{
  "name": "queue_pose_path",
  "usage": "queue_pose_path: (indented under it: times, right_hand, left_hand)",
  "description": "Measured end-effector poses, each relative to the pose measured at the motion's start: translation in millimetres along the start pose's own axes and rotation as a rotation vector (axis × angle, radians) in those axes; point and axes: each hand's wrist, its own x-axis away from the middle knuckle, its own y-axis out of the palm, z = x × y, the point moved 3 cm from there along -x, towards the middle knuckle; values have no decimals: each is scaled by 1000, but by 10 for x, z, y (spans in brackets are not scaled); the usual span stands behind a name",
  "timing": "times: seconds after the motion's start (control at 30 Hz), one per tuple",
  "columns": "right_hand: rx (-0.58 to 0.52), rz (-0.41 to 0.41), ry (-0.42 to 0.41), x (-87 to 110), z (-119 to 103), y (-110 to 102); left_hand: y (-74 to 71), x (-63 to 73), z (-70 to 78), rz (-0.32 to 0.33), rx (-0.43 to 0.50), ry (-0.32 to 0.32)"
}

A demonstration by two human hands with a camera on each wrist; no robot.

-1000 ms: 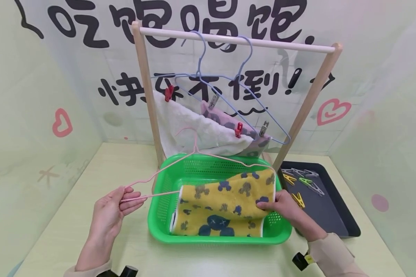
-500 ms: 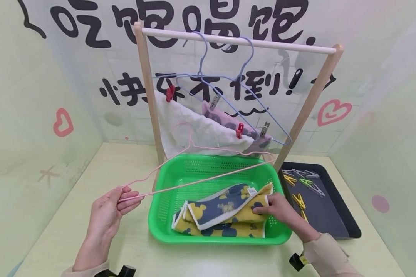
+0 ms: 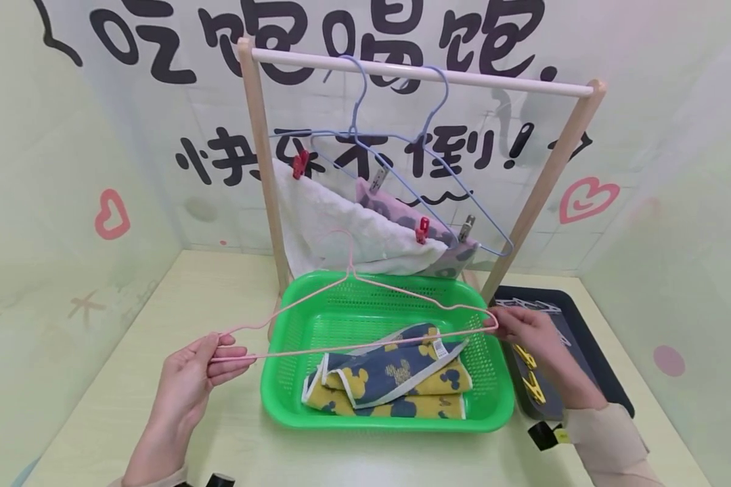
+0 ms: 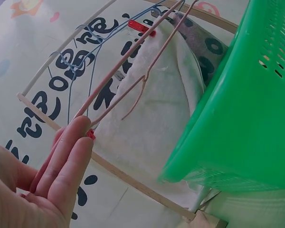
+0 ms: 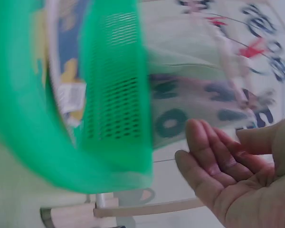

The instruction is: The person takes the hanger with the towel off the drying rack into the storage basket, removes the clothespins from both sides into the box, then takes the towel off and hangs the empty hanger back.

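My left hand [image 3: 197, 372] pinches the left end of a pink wire clothes hanger [image 3: 396, 289], thumb against fingers; the left wrist view also shows the hanger [image 4: 121, 66] at its fingertips. The hanger stretches across the green basket [image 3: 386, 423], hook pointing away. My right hand [image 3: 526, 331] is at the hanger's right end, fingertips overlapping the wire. In the right wrist view this right hand [image 5: 228, 175] has its fingers loosely extended and its thumb apart. A yellow and blue patterned towel [image 3: 390, 375] with white edging lies folded over in the basket, its label showing.
A wooden rack with a white rail [image 3: 402, 70] stands behind the basket. Two blue hangers [image 3: 356, 101] carry a white towel [image 3: 317, 210] and a pink-and-grey one [image 3: 384, 203], held by red and grey clips. A dark tray [image 3: 591, 379] with several clothespins [image 3: 531, 385] sits right.
My right hand has let go of the towel and moved up and right to the hanger's end. The towel dropped back into the basket, partly turned over. My left hand keeps its hold.
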Motion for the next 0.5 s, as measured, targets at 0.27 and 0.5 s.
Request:
queue_pose_path:
  times: [0.27, 0.5]
  right_hand:
    - [-207, -198, -18, 86, -107, -43]
    - [-284, -273, -12, 177, -137, 71]
  left_hand:
    - [79, 33, -29, -60, -40, 6]
    - [144, 23, -70, -132, -50, 21]
